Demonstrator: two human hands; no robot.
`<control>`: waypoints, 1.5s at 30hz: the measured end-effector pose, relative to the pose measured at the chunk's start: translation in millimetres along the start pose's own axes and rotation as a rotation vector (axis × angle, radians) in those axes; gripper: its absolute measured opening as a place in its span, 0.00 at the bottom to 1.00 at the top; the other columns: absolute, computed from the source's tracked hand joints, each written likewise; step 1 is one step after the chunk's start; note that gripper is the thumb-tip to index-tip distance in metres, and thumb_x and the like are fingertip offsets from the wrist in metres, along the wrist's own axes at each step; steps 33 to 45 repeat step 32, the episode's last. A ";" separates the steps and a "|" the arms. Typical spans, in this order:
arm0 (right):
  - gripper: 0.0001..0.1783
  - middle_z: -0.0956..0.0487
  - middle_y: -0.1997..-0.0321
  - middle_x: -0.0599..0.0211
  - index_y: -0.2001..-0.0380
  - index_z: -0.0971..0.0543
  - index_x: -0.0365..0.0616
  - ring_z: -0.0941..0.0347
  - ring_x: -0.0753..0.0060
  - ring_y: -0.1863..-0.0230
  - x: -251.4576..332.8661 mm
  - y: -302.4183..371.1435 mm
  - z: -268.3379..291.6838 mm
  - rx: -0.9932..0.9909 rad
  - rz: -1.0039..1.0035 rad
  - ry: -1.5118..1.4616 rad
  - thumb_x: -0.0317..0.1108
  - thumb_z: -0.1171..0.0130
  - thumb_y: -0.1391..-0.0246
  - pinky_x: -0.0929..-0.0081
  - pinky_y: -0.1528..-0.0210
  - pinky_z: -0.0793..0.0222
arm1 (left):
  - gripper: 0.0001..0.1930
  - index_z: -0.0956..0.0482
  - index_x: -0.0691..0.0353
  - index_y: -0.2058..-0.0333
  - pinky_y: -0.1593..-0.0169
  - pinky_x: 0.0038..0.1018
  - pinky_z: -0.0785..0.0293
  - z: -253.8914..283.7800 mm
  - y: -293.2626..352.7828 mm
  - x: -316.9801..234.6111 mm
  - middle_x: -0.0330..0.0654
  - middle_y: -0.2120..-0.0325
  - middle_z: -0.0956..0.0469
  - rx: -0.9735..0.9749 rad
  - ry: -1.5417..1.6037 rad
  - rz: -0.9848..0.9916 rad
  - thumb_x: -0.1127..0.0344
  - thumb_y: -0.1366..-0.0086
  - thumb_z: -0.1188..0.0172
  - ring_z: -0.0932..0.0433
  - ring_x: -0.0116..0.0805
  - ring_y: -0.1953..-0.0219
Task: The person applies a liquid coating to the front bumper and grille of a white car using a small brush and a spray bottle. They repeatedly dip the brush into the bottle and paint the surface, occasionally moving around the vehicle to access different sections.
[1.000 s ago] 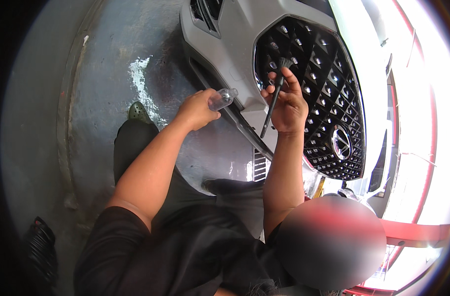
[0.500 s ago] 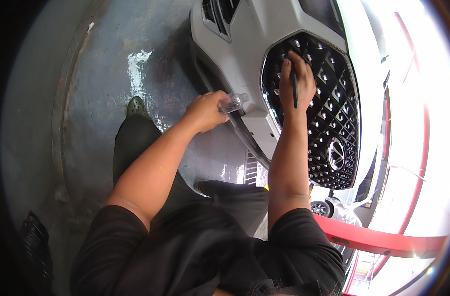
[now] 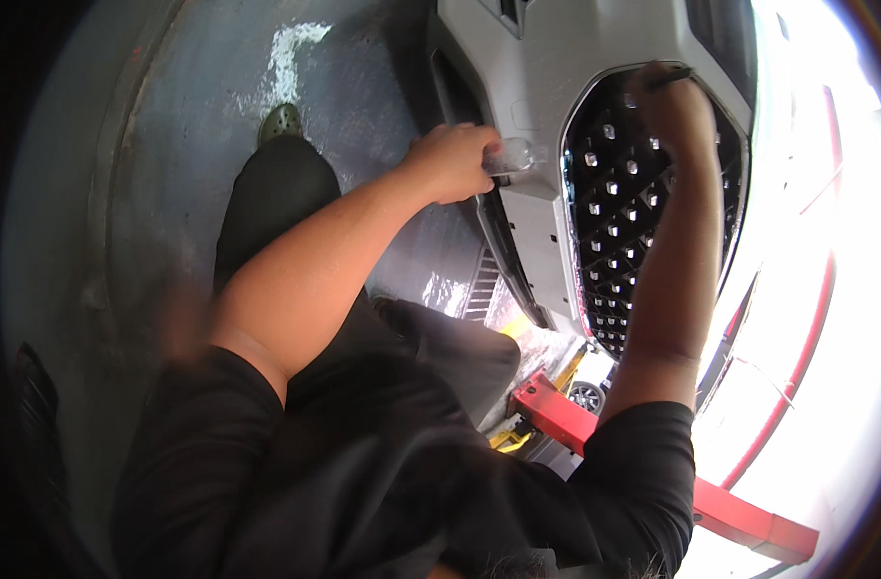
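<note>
My left hand (image 3: pixel 450 162) is closed around a small clear plastic container (image 3: pixel 514 156), beside the pale grey front bumper (image 3: pixel 537 92) of a car. My right hand (image 3: pixel 674 114) is at the far end of the car's black grille (image 3: pixel 609 217), which is dotted with shiny studs and rimmed in chrome. A slim black stick-like tool (image 3: pixel 670 77) is gripped in it, blurred by motion; its tip cannot be made out. The right forearm covers part of the grille.
A red lift arm (image 3: pixel 561 410) with yellow parts and a car wheel (image 3: pixel 586 397) are below the grille. A floor drain grate (image 3: pixel 483 285) lies near the bumper. My shoe (image 3: pixel 281 124) stands on the wet grey floor at left. A blurred patch of skin shows beside my left upper arm.
My right hand has gone farther up the grille, and the black tool now points to the right. My left hand still holds the clear container at the bumper. The whole view has shifted.
</note>
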State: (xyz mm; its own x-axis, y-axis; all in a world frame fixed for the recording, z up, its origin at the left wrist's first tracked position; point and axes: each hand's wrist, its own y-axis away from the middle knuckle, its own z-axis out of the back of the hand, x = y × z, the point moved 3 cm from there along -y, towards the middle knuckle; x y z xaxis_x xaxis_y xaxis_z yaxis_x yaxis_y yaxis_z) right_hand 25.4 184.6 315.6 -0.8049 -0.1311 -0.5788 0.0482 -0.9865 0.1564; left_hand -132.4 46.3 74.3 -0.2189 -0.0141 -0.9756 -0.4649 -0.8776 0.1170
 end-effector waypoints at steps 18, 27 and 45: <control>0.20 0.12 0.54 0.55 0.56 0.12 0.50 0.16 0.46 0.49 -4.8 22.2 15.0 0.088 -0.075 0.182 0.49 0.48 0.33 0.48 0.47 0.21 | 0.25 0.19 0.50 0.43 0.40 0.44 0.21 2.1 1.8 -7.7 0.44 0.45 0.18 0.003 -0.046 0.015 0.62 0.39 0.26 0.19 0.48 0.42; 0.11 0.14 0.57 0.68 0.54 0.14 0.57 0.15 0.52 0.56 16.2 62.1 -52.5 -0.488 0.167 -0.057 0.40 0.33 0.39 0.56 0.55 0.20 | 0.26 0.20 0.51 0.42 0.38 0.43 0.22 -2.7 5.2 -11.1 0.42 0.45 0.18 0.020 -0.014 -0.029 0.62 0.39 0.26 0.20 0.47 0.41; 0.17 0.13 0.54 0.66 0.53 0.14 0.58 0.14 0.55 0.53 12.2 78.8 -48.5 -0.330 0.022 0.090 0.44 0.27 0.45 0.54 0.52 0.20 | 0.26 0.20 0.51 0.42 0.36 0.41 0.24 0.3 2.8 -7.8 0.41 0.44 0.18 0.030 -0.029 0.008 0.61 0.39 0.26 0.21 0.47 0.40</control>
